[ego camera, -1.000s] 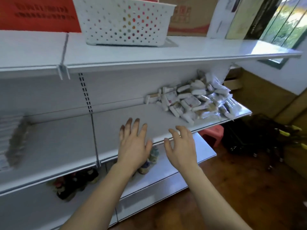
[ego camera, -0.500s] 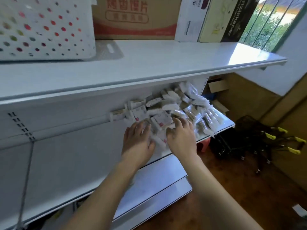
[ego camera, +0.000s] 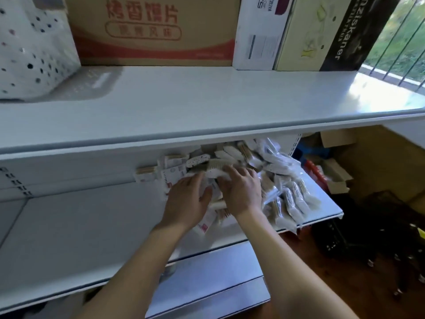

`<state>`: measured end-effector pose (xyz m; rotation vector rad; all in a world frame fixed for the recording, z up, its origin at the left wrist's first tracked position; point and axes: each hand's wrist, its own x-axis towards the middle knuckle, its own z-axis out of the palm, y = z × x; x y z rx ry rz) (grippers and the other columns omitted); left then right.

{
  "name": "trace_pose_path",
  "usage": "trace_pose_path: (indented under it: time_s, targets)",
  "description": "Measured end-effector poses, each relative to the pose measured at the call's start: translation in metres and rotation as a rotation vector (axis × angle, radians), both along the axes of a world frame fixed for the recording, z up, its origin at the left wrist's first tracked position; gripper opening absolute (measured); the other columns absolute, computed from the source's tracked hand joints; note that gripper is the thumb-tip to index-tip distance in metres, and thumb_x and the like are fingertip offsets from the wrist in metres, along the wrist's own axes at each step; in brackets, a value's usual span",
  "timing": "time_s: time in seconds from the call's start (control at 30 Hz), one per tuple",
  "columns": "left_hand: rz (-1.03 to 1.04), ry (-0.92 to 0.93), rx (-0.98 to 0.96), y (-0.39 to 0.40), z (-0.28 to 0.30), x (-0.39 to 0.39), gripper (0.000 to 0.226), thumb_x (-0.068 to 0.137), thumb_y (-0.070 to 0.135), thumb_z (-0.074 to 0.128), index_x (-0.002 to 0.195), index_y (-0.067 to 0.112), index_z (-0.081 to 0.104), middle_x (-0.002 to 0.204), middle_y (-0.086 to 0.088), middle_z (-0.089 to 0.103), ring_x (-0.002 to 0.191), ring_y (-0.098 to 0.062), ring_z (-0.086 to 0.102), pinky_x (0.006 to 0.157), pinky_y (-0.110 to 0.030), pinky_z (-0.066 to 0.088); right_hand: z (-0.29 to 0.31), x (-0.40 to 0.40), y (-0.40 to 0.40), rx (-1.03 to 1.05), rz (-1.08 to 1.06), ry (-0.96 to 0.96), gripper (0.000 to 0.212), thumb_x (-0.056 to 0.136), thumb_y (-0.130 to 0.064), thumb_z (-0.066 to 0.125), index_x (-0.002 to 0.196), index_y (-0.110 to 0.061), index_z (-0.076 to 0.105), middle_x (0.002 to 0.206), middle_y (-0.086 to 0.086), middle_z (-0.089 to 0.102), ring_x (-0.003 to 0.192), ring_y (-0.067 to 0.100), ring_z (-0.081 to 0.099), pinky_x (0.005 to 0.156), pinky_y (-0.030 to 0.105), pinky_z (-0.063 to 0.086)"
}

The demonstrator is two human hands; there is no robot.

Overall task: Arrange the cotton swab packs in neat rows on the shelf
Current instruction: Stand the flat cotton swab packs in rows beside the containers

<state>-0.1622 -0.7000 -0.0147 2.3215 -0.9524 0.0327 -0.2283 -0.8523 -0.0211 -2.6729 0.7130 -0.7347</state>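
Swab packs [ego camera: 271,180] sit in a loose heap on the right end of the middle shelf [ego camera: 76,231], jumbled at all angles, some overlapping, a few hanging near the front edge. No rows in the heap. One pack [ego camera: 147,174] lies apart at the left of the pile, against the back panel.

My left hand [ego camera: 186,201] is palm down on the left side of the heap, fingers spread and fairly straight, pressing on packs, nothing pinched. My right hand [ego camera: 241,189] is just beside it, on the middle of the heap, fingers bent over a white pack [ego camera: 215,172]; blurred, so I cannot tell if it really grasps that pack or only rests on it. Thumbs of both hands are close together, nearly touching.

Left part of the same shelf is bare white metal. Top shelf [ego camera: 207,107] above carries a perforated white basket [ego camera: 30,54] at the left, a brown carton [ego camera: 149,33] with red print behind, and two boxes [ego camera: 299,35] at the right. Lower shelf [ego camera: 207,272] shows below my forearms. Dark wire cart [ego camera: 379,226] stands on the floor to the right.
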Motion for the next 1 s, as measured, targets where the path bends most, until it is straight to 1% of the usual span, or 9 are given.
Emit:
trace_pose_path:
  time_s: [0.1, 0.23, 0.33, 0.4, 0.53, 0.67, 0.73, 0.83, 1.0]
  targets:
    - [0.164, 0.111, -0.166, -0.025, 0.014, -0.021, 0.042, 0.103, 0.045, 0.045, 0.136, 0.020, 0.053, 0.117, 0.005, 0.069, 0.106, -0.018, 0.064, 0.082, -0.029, 0.045, 0.005, -0.015, -0.013, 0.014, 0.108, -0.149, 0.031, 0.091, -0.035, 0.063, 0.118, -0.023, 0.069, 0.108, 0.007, 0.071, 0.106, 0.036, 0.058, 0.090, 0.043, 0.048]
    - [0.308, 0.590, -0.528, -0.060, 0.026, -0.039, 0.045, 0.096, 0.050, 0.057, 0.130, 0.020, 0.058, 0.104, 0.001, 0.073, 0.093, -0.020, 0.071, 0.084, -0.038, 0.056, 0.002, -0.041, -0.034, -0.020, 0.282, -0.362, 0.030, 0.089, -0.025, 0.067, 0.117, -0.016, 0.071, 0.111, 0.004, 0.070, 0.106, 0.028, 0.056, 0.089, 0.036, 0.047]
    - [0.335, 0.742, -0.626, -0.082, 0.028, -0.052, 0.029, 0.095, 0.028, 0.064, 0.122, 0.017, 0.060, 0.112, -0.004, 0.072, 0.091, -0.021, 0.074, 0.080, -0.044, 0.062, -0.001, -0.061, -0.051, -0.024, 0.400, -0.358, 0.035, 0.089, -0.022, 0.063, 0.123, -0.014, 0.069, 0.119, 0.002, 0.069, 0.114, 0.025, 0.057, 0.099, 0.030, 0.044]
    - [0.336, 0.828, -0.669, -0.094, 0.024, -0.056, 0.019, 0.095, 0.016, 0.063, 0.113, 0.015, 0.060, 0.098, -0.005, 0.075, 0.078, -0.020, 0.075, 0.071, -0.041, 0.063, -0.005, -0.078, -0.070, 0.044, 0.365, -0.342, 0.040, 0.092, -0.025, 0.055, 0.127, -0.011, 0.066, 0.123, 0.002, 0.068, 0.117, 0.023, 0.057, 0.101, 0.028, 0.043]
    - [0.367, 0.847, -0.569, -0.116, 0.011, -0.065, 0.037, 0.068, 0.041, 0.070, 0.099, 0.022, 0.066, 0.099, -0.007, 0.074, 0.085, -0.029, 0.074, 0.075, -0.050, 0.062, -0.017, -0.117, -0.136, 0.138, -0.010, -0.290, 0.038, 0.092, -0.015, 0.054, 0.129, -0.009, 0.062, 0.124, 0.009, 0.065, 0.115, 0.032, 0.056, 0.098, 0.040, 0.045]
    - [0.325, 0.881, -0.542, -0.132, 0.004, -0.081, 0.042, 0.064, 0.042, 0.069, 0.099, 0.021, 0.061, 0.101, -0.009, 0.072, 0.090, -0.031, 0.073, 0.077, -0.055, 0.062, -0.034, -0.142, -0.198, 0.293, -0.224, 0.206, 0.060, 0.092, -0.023, 0.058, 0.149, -0.023, 0.038, 0.156, 0.007, 0.032, 0.141, 0.030, 0.030, 0.110, 0.042, 0.034]
    - [0.307, 0.895, -0.536, -0.139, -0.002, -0.083, 0.046, 0.062, 0.045, 0.070, 0.100, 0.022, 0.058, 0.103, -0.009, 0.072, 0.092, -0.032, 0.072, 0.080, -0.056, 0.061, -0.042, -0.143, -0.211, 0.279, -0.166, 0.338, 0.061, 0.091, -0.025, 0.056, 0.149, -0.030, 0.036, 0.156, 0.006, 0.028, 0.139, 0.028, 0.034, 0.100, 0.036, 0.040]
    - [0.294, 0.909, -0.544, -0.147, -0.013, -0.082, 0.048, 0.059, 0.048, 0.071, 0.101, 0.029, 0.058, 0.104, -0.004, 0.073, 0.096, -0.031, 0.072, 0.085, -0.056, 0.058, -0.047, -0.140, -0.216, 0.217, -0.088, 0.327, 0.053, 0.086, -0.014, 0.057, 0.137, -0.027, 0.052, 0.133, 0.002, 0.052, 0.118, 0.026, 0.052, 0.077, 0.028, 0.038]
    - [0.255, 0.923, -0.526, -0.153, -0.023, -0.080, 0.050, 0.061, 0.051, 0.072, 0.105, 0.031, 0.060, 0.113, -0.003, 0.071, 0.104, -0.030, 0.070, 0.090, -0.055, 0.057, -0.048, -0.158, -0.208, 0.210, -0.151, 0.054, 0.035, 0.088, -0.010, 0.066, 0.122, -0.014, 0.069, 0.119, 0.004, 0.067, 0.106, 0.029, 0.063, 0.087, 0.034, 0.050]
